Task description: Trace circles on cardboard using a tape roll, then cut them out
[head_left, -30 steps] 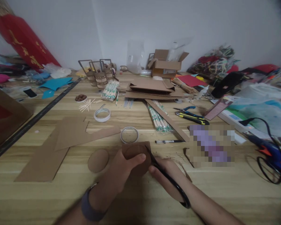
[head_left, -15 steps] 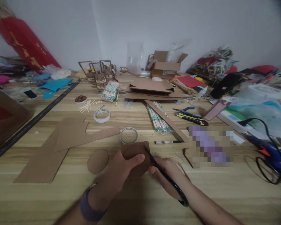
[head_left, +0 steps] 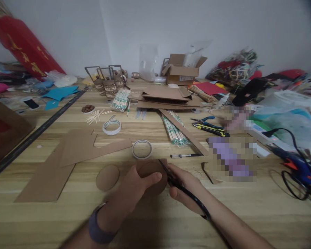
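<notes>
My left hand (head_left: pixel 142 183) is closed on a piece of cardboard (head_left: pixel 152 183), its thumb lying across the top face. The lower edge of this piece is rounded, while its far side keeps a straight edge and corner. In my right hand (head_left: pixel 185 185) is a pair of black-handled scissors (head_left: pixel 190 195), the blades at the cardboard's right edge. How far the blades are parted is hard to make out. A cut cardboard disc (head_left: pixel 107 177) lies flat left of my left hand. Just beyond the held piece rests a roll of tape (head_left: pixel 142 149).
Cardboard offcuts (head_left: pixel 79 148) lie to the left, near another tape roll (head_left: pixel 112 127). Ahead are a pen (head_left: pixel 186 156), bundled wooden sticks (head_left: pixel 175 129) and stacked cardboard (head_left: pixel 167 95). Pliers (head_left: pixel 203 119), a utility knife (head_left: pixel 211 129) and a blue glue gun (head_left: pixel 295 166) with a looping cord lie right.
The scissors and my right hand have shifted slightly, with the fingers spread a little differently around the handles. The cardboard has turned slightly in my left hand. The whole view has tilted a little.
</notes>
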The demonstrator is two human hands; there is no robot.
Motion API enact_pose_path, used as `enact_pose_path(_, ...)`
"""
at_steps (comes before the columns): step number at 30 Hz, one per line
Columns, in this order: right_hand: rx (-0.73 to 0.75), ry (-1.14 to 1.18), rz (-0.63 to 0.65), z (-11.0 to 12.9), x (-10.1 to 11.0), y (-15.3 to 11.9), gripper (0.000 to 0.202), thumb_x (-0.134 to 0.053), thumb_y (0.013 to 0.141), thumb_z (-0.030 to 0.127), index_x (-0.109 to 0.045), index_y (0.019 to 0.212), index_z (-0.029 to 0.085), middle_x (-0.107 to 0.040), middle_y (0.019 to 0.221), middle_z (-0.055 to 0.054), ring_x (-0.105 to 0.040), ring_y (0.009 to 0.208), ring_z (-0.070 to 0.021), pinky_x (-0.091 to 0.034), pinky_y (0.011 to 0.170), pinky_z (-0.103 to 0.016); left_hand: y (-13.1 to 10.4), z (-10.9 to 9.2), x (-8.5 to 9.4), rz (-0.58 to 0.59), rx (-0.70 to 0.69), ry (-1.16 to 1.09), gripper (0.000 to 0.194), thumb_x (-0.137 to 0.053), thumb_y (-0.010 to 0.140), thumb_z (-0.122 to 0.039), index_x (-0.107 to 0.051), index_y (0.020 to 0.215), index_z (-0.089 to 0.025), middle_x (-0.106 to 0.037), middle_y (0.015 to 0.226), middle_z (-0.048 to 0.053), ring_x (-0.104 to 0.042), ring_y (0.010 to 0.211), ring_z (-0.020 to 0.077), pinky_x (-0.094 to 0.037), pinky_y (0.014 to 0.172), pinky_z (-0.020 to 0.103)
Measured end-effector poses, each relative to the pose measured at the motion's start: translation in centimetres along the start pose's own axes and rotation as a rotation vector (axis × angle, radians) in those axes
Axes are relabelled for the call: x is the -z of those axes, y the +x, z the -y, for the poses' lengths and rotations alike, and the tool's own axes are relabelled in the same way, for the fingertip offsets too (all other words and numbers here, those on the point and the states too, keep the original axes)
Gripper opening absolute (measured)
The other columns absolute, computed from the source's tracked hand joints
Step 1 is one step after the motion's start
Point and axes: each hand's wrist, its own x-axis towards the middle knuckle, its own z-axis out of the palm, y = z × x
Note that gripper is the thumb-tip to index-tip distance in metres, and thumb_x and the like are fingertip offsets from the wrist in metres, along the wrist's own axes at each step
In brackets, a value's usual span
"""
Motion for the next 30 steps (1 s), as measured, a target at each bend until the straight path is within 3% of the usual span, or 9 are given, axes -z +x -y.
enact_pose_path(7, 0.064, 0.112, 0.001, 1.1, -0.3, 0.2, 0.088, -0.042, 0.085, 0.087, -0.057, 0.138, 0.018, -0.069, 0.097, -0.007, -0.063, 0.080, -0.0229, -0.053, 0.073, -0.030, 0.1, -0.1, 0.1, 0.044, -0.049, -0.032, 0.033, -0.078, 0.073, -0.031, -0.076, 0.105, -0.022, -0.080, 0.115, 0.006, -0.070, 0.113, 0.0319, -0.051, 0.103, 0.043)
enact_pose_path(11, 0.080, 0.117, -0.013, 1.0, -0.4, 0.2, 0.088, -0.041, 0.086, 0.087, -0.058, 0.139, 0.019, -0.068, 0.092, -0.007, -0.063, 0.079, -0.0227, -0.055, 0.084, -0.035, 0.0, -0.2, -0.1, 0.055, -0.040, -0.061, 0.032, -0.076, 0.075, -0.031, -0.076, 0.106, -0.022, -0.080, 0.114, 0.006, -0.072, 0.111, 0.0307, -0.052, 0.103, 0.042)
enact_pose_path(19, 0.110, 0.110, -0.043, 1.2, -0.5, 0.2, 0.084, -0.040, 0.088, 0.085, -0.062, 0.133, 0.017, -0.072, 0.110, -0.013, -0.069, 0.097, -0.0285, -0.056, 0.085, -0.036, 0.2, 0.2, -0.1, 0.089, -0.018, -0.127, 0.035, -0.078, 0.072, -0.032, -0.075, 0.106, -0.023, -0.080, 0.115, 0.004, -0.071, 0.112, 0.0306, -0.052, 0.103, 0.042)
enact_pose_path(24, 0.098, 0.075, -0.066, 1.1, -0.5, 0.0, 0.079, -0.042, 0.089, 0.084, -0.066, 0.123, 0.016, -0.074, 0.107, -0.012, -0.070, 0.095, -0.0291, -0.056, 0.082, -0.034, 0.0, -0.3, 0.1, 0.094, -0.008, -0.084, 0.032, -0.078, 0.074, -0.033, -0.075, 0.105, -0.025, -0.081, 0.113, 0.003, -0.071, 0.111, 0.0299, -0.052, 0.102, 0.042)
enact_pose_path(30, 0.136, 0.104, -0.029, 1.4, -0.4, 0.0, 0.078, -0.045, 0.090, 0.081, -0.064, 0.130, 0.017, -0.073, 0.114, -0.013, -0.069, 0.101, -0.0303, -0.054, 0.086, -0.034, 0.1, 0.1, 0.4, 0.074, 0.027, -0.071, 0.043, -0.080, 0.069, -0.035, -0.071, 0.108, -0.022, -0.080, 0.114, 0.007, -0.071, 0.111, 0.0321, -0.053, 0.100, 0.044)
